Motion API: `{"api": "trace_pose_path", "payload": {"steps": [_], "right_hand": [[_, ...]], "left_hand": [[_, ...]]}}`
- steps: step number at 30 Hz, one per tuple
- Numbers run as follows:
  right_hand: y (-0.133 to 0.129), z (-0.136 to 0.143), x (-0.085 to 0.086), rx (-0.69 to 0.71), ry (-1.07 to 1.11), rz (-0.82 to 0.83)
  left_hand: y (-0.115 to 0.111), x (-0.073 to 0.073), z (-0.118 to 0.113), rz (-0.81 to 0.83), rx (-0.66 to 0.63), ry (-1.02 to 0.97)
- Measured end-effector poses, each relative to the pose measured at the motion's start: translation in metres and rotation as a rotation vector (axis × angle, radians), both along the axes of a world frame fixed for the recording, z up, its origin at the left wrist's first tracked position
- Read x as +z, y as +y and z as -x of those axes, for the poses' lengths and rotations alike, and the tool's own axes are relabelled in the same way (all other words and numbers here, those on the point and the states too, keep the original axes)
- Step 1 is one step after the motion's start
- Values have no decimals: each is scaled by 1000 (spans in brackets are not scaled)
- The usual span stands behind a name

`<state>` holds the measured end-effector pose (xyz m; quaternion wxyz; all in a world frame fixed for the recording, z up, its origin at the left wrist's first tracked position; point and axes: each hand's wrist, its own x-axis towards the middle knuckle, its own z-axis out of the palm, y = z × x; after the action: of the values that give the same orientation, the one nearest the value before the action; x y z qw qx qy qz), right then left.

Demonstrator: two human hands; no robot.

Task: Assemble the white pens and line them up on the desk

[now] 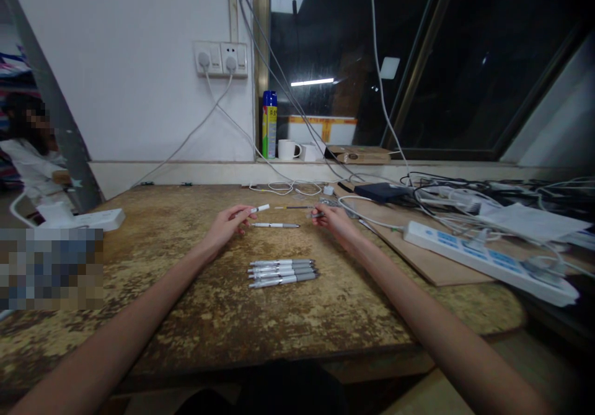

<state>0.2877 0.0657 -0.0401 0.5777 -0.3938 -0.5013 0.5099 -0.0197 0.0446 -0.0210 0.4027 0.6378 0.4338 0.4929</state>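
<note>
The person's left hand (232, 218) pinches a white barrel (260, 208) between thumb and fingers; its near end is hidden in the grip, and its free end points right, tilted slightly up. The right hand (329, 218) pinches a thin refill (294, 207) at its right end, the long axis running left-right toward the barrel, well above the middle of the table (195, 297). A grey part (317, 215) under the right fingers is too small to make out. Just below the refill lies a pen (276, 225), also left-right, its left end by the left fingertips. Nearer, stacked pens (281, 272) lie left-right, grey ends right, overlapping too closely to count. On the sill, the lettering on a spray can (269, 124) is too small to read.
</note>
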Motion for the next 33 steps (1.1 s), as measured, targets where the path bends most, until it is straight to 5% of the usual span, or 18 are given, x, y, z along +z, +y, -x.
{"api": "trace_pose_path", "payload": {"steps": [33], "right_hand": [[0, -1, -1, 60, -156, -79]], "left_hand": [[0, 0, 1, 34, -27, 26]]}}
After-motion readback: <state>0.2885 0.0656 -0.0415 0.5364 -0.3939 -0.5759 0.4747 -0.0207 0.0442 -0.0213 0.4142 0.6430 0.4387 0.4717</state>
